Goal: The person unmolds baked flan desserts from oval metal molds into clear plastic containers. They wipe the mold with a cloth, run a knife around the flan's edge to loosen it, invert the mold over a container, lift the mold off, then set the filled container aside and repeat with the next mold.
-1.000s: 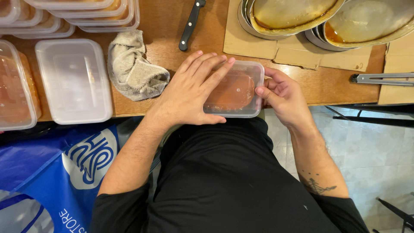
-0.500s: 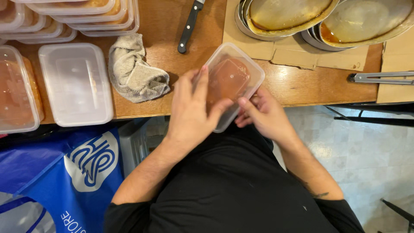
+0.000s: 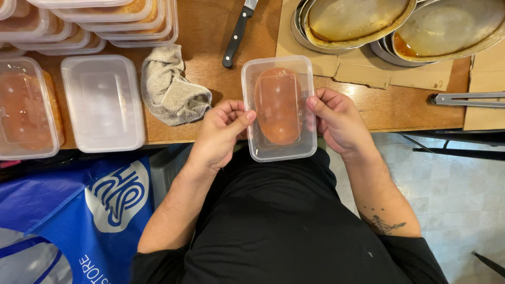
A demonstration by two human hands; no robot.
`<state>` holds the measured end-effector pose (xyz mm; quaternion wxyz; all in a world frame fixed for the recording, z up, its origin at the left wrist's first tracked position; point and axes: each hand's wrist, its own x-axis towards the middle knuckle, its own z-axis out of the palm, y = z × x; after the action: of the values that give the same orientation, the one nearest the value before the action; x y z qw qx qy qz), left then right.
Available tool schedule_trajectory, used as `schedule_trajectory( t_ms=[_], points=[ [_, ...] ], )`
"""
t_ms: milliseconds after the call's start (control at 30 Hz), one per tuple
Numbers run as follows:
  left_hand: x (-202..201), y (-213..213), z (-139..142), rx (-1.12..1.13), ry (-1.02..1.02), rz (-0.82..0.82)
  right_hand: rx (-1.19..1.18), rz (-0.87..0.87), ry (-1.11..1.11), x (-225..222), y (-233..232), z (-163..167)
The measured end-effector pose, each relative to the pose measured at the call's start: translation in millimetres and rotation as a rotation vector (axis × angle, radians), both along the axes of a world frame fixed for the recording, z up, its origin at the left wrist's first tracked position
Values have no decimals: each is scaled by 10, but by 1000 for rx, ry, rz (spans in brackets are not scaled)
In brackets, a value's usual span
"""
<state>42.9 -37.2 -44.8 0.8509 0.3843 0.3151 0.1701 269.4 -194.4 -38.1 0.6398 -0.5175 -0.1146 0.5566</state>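
Observation:
A clear plastic food container (image 3: 279,108) with a lid and orange-brown food inside is held lengthwise over the near edge of the wooden table (image 3: 210,68). My left hand (image 3: 221,134) grips its left long side, thumb on the lid. My right hand (image 3: 339,121) grips the right long side, thumb on top. Both hands hold it in front of my black shirt.
A crumpled grey cloth (image 3: 171,87) lies left of the container. An empty lidded tub (image 3: 102,102) and a filled one (image 3: 26,108) sit further left, with stacked filled tubs (image 3: 100,21) behind. A black-handled knife (image 3: 236,34), metal pans (image 3: 363,21), tongs (image 3: 465,99) and a blue bag (image 3: 79,210) surround.
The container was flat on the table under my left palm, then was turned; now it points away from me, held by both long sides with my thumbs on the lid.

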Motion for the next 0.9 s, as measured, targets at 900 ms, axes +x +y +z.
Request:
schedule_trajectory(
  t_ms=[900],
  points=[
    [-166,-377,223,444,310,29,-121,210,-421,-238,-167,223]
  ],
)
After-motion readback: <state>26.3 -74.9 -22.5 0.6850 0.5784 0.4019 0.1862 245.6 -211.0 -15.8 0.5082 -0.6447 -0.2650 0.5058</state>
